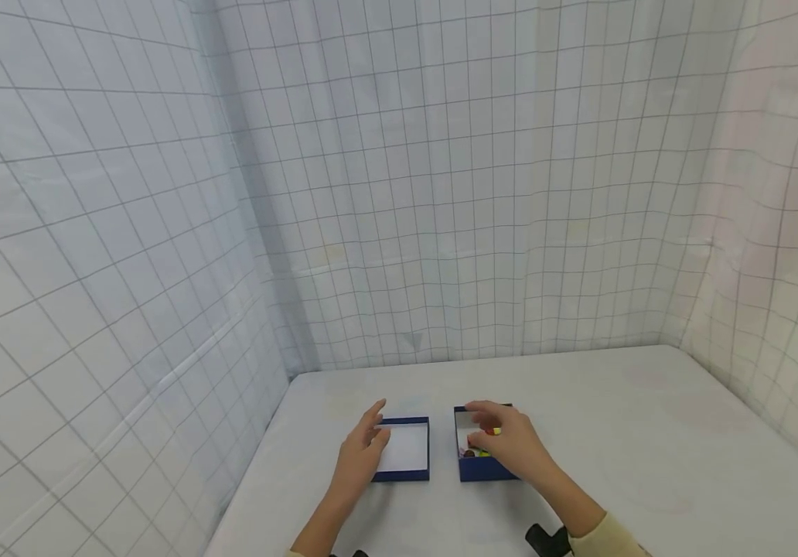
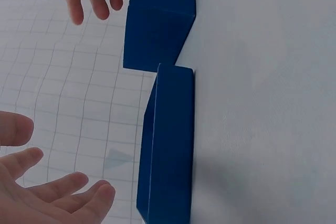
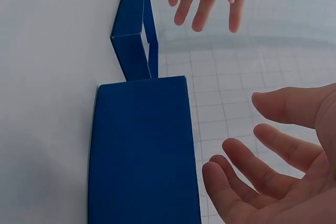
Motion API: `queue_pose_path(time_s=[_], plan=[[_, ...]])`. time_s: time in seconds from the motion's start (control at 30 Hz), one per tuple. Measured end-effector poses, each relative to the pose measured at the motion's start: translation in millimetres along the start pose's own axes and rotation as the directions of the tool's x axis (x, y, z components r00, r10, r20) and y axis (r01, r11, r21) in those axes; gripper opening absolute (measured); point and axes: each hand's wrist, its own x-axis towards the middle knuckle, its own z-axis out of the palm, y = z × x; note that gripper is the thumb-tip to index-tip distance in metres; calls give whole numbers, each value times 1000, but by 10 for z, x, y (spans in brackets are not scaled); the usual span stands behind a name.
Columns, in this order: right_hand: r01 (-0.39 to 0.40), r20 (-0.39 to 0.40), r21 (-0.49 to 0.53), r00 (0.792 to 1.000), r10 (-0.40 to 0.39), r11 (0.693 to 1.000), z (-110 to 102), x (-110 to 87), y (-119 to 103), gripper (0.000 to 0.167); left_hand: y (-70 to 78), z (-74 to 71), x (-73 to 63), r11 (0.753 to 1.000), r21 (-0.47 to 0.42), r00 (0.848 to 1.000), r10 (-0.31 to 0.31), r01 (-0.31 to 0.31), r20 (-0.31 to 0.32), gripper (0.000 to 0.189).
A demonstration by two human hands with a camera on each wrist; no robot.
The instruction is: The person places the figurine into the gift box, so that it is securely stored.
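A shallow blue tray-like lid (image 1: 402, 476), white inside, lies on the table at the left. My left hand (image 1: 360, 449) hovers over its left side, fingers spread and relaxed, holding nothing. To its right stands a deeper blue box (image 1: 482, 469) with small colourful pieces (image 1: 469, 454) inside, partly hidden by my right hand (image 1: 513, 442). That hand is above the box with loosely bent fingers. In the right wrist view, nothing lies between the thumb and fingers of the right hand (image 3: 278, 166), which are apart from the box wall (image 3: 142, 150).
A white table surface (image 1: 615, 433) lies under both containers, with a narrow gap between them. White gridded curtains (image 1: 441, 193) hang behind and at both sides. A black device (image 1: 548, 540) sits at my right wrist.
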Motion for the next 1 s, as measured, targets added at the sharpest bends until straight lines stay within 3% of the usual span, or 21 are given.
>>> queue_pose_path(time_s=[0.3, 0.5, 0.67, 1.0], plan=[[15, 58, 100, 998, -21, 995, 138, -29, -69, 44, -152, -143, -50, 997, -25, 995, -73, 71, -65, 50], [53, 82, 90, 995, -60, 995, 267, -47, -150, 46, -250, -195, -57, 992, -14, 987, -127, 127, -94, 51], [24, 122, 95, 992, -36, 995, 409, -59, -195, 50, -319, -226, -83, 988, -32, 987, -151, 150, -53, 53], [-43, 219, 169, 976, 6, 985, 634, -119, -228, 52, -397, -274, -91, 963, -158, 975, -213, 219, 58, 59]])
